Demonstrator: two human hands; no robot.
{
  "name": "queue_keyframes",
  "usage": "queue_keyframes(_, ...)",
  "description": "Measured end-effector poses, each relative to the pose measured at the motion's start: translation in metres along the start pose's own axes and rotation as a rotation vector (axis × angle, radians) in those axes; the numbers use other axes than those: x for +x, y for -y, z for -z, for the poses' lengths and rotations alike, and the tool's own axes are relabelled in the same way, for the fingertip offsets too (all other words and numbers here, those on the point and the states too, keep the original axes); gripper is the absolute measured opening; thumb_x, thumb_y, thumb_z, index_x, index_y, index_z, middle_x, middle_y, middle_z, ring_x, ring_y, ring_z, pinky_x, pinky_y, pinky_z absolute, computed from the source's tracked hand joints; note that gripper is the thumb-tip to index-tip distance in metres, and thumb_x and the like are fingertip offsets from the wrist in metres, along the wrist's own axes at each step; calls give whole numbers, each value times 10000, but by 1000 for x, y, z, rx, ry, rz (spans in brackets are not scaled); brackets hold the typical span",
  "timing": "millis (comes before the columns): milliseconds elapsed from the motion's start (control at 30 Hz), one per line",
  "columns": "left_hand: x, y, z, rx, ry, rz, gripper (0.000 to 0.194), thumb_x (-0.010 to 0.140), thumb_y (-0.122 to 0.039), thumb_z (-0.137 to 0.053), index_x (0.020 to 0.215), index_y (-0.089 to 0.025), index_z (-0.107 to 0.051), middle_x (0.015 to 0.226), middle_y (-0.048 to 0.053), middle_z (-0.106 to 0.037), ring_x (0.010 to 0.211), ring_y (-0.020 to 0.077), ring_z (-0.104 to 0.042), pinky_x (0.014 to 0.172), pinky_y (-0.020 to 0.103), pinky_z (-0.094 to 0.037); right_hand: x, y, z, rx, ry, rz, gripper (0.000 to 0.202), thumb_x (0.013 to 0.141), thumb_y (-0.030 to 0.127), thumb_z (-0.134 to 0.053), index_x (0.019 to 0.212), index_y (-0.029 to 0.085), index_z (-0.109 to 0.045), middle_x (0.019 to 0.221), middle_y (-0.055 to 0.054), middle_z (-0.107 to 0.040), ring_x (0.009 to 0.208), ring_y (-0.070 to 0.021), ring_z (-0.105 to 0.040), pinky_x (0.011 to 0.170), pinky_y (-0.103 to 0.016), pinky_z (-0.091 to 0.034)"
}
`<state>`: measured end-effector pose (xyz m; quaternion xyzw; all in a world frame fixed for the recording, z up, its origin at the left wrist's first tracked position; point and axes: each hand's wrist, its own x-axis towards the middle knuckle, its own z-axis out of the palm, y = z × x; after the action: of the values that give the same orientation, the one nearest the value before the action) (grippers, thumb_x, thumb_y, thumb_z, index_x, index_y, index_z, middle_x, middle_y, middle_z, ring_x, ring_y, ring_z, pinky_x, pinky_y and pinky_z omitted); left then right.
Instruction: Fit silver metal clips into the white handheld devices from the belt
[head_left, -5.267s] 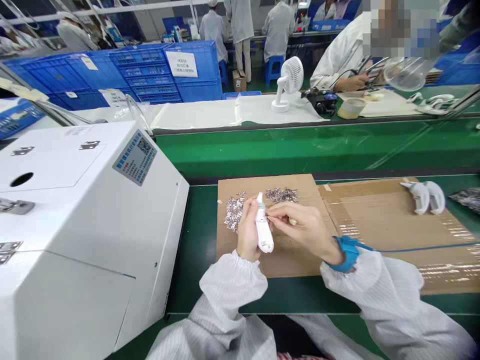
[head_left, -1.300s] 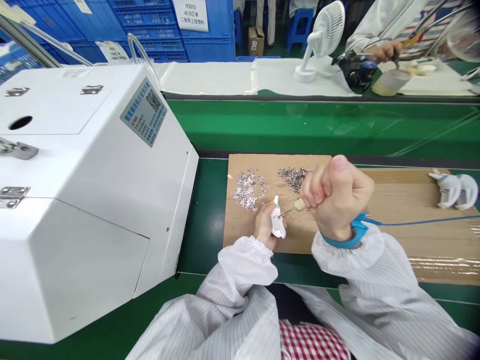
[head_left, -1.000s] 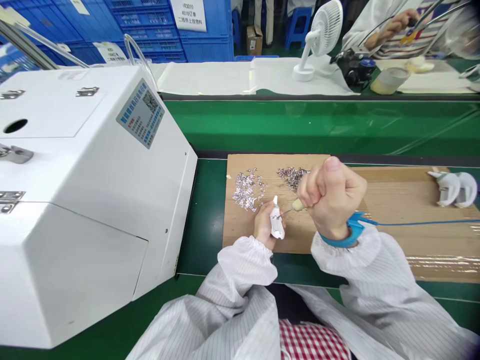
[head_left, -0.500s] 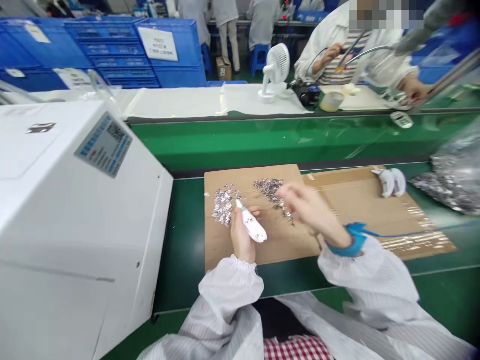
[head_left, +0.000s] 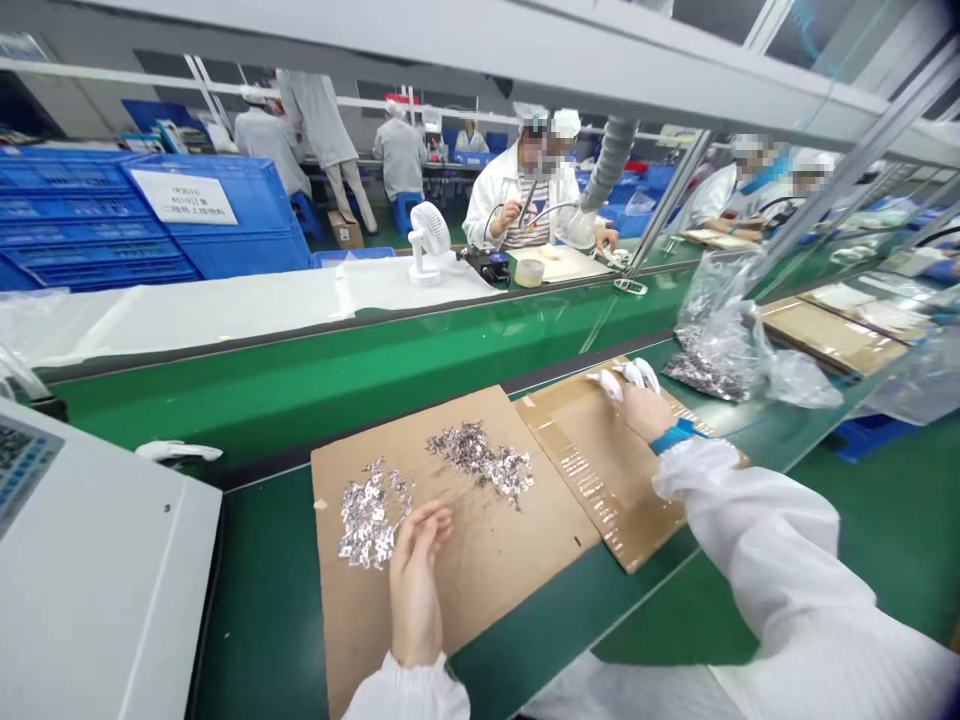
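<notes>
My right hand, with a blue band at the wrist, reaches over the far part of the right cardboard sheet. Its fingers close around a white plastic piece, partly hidden by the hand. Just beyond it lie similar curved white pieces. My left hand is held over the left cardboard sheet, fingers loosely bent and apart from the thumb, with nothing visible in them. Beside it lies a pile of small shiny metal parts; a second, darker metal pile sits farther right.
A white machine stands on the left, with another white piece behind its top edge. Clear bags of metal parts rest at the right. Across the green divider are a white fan, blue crates and a seated co-worker.
My view has turned right. The white piece has left my left hand. My right hand has moved from the darker metal pile to the white pieces on the right sheet.
</notes>
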<state>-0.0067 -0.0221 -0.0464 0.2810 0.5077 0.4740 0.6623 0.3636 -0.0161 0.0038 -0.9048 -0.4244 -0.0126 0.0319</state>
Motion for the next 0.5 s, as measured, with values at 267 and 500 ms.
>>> queue_keyframes(267,14,-9,29,28,19,-68,385,663,-486,-807,890,-184,-731,931,78,-706,925,229,-646,856,358,-538,5,-11,-26,202,-184,74,273,925,346,-496,1073,139,-595,1037,-262,-708,869,-310,-699,702,-387,-467)
queue_keyframes(500,108,-86,48,487,-523,-423,272,816,-216,-626,1087,-200,-628,1184,128,-633,1171,263,-593,1008,387,-448,-9,15,-91,447,120,418,246,784,463,-508,716,292,-672,727,-116,-750,660,-349,-718,572,-435,-490)
